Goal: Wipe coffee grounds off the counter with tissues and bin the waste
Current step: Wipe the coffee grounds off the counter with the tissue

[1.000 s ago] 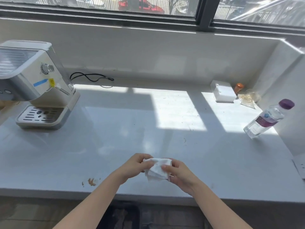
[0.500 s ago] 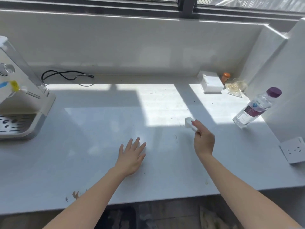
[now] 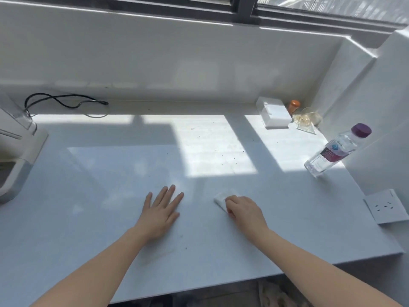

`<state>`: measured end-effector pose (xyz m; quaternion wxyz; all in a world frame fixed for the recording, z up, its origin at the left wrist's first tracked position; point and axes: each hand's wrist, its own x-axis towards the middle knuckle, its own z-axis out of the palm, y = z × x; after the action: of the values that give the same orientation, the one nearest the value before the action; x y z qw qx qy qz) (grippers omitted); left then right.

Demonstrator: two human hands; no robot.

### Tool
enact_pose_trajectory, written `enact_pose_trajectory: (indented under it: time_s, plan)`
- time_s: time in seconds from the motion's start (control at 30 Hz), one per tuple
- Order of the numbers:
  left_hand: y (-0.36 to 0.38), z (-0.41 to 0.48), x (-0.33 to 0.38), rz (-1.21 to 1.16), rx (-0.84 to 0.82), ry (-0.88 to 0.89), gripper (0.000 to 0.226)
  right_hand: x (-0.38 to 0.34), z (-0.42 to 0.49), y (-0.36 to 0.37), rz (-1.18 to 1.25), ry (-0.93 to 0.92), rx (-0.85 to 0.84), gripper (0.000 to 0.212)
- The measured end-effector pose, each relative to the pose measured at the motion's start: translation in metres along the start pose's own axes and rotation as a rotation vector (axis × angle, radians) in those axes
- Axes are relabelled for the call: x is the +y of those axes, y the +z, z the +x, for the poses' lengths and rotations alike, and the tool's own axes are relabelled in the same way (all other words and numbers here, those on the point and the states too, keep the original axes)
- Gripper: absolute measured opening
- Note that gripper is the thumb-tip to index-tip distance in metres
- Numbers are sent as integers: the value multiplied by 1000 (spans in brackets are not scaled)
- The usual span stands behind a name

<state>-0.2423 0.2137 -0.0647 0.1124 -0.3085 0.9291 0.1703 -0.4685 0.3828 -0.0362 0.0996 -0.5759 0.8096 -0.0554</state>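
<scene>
My right hand (image 3: 244, 210) presses a folded white tissue (image 3: 221, 198) flat on the pale counter (image 3: 110, 218), right of centre; the tissue's edge pokes out to the left of my fingers. Flat on the counter to the left rests my left hand (image 3: 162, 210), fingers spread and holding nothing. Small dark coffee grounds (image 3: 232, 151) speck the sunlit patch farther back, and a few lie near my left wrist. No bin can be made out clearly below the counter's front edge.
A coffee machine (image 3: 15, 156) stands at the far left with a black cable (image 3: 64, 101) behind it. At the back right sit a white box (image 3: 275, 116), an orange-capped item (image 3: 294, 106) and clear plastic. A purple-capped water bottle (image 3: 336, 150) and a loose socket plate (image 3: 386, 206) are at the right.
Both hands held the tissue a second ago. The left let go and settled flat; the right carried the tissue out to the sunlit patch, then drew it back toward me.
</scene>
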Motion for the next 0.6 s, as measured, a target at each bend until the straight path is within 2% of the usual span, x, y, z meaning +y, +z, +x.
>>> enact_pose_trajectory:
  time_s: [0.03, 0.1, 0.17, 0.2, 0.27, 0.3, 0.4, 0.47, 0.53, 0.6]
  plan:
    - [1, 1, -2, 9, -16, 8, 55, 9, 9, -3, -41, 21, 41, 23]
    - [3, 3, -3, 16, -25, 17, 55, 28, 36, -9, -49, 205, 103, 24]
    - [5, 3, -4, 14, -10, 18, 55, 38, 64, -16, 127, 425, 130, 24]
    - [6, 3, -5, 11, -6, 17, 55, 36, 74, -14, 194, 471, 142, 25]
    - [7, 3, -6, 6, 2, 20, 55, 12, 80, -5, 229, 414, 133, 25]
    - [8, 3, -6, 7, 4, 25, 54, -7, 75, 3, 260, 328, 124, 23]
    - [6, 3, -7, -39, 13, 43, 53, -52, 32, 26, 257, -51, 87, 28]
    - [-3, 3, -16, -111, 31, 84, 51, -45, 26, 25, 199, -239, 32, 36]
    - [-16, -1, -33, -133, 58, 153, 50, -34, 42, 15, 173, -192, 19, 35]
    - [-23, -11, -55, -99, 75, 194, 50, -33, 59, 7, 253, 39, 137, 27]
